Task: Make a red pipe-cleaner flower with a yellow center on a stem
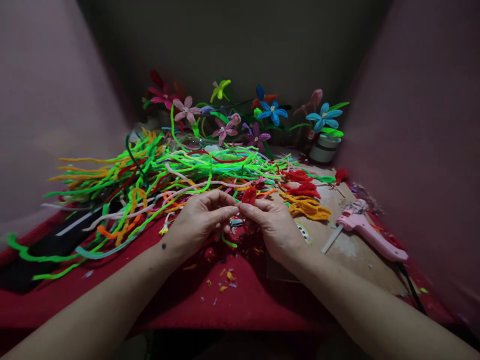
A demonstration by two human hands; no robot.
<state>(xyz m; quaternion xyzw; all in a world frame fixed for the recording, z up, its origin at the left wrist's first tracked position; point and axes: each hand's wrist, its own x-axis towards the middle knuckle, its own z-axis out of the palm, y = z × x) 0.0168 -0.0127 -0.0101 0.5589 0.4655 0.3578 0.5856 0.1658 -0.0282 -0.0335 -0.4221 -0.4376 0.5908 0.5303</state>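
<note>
My left hand (202, 217) and my right hand (272, 225) meet over the red cloth (210, 295), fingers pinched together on a small red pipe-cleaner piece (249, 195) that sticks up between them. A short green stem bit (228, 242) hangs below my left fingers. A small metal object (236, 223) shows between the hands; I cannot tell what it is.
A big tangle of green, orange and pink pipe cleaners (157, 175) lies behind and left. Folded red (302, 184) and yellow pieces (308, 206) lie right. A pink glue gun (365, 227) rests on a board (348, 250). Finished pipe-cleaner flowers (262, 117) and a jar (324, 148) stand at the back.
</note>
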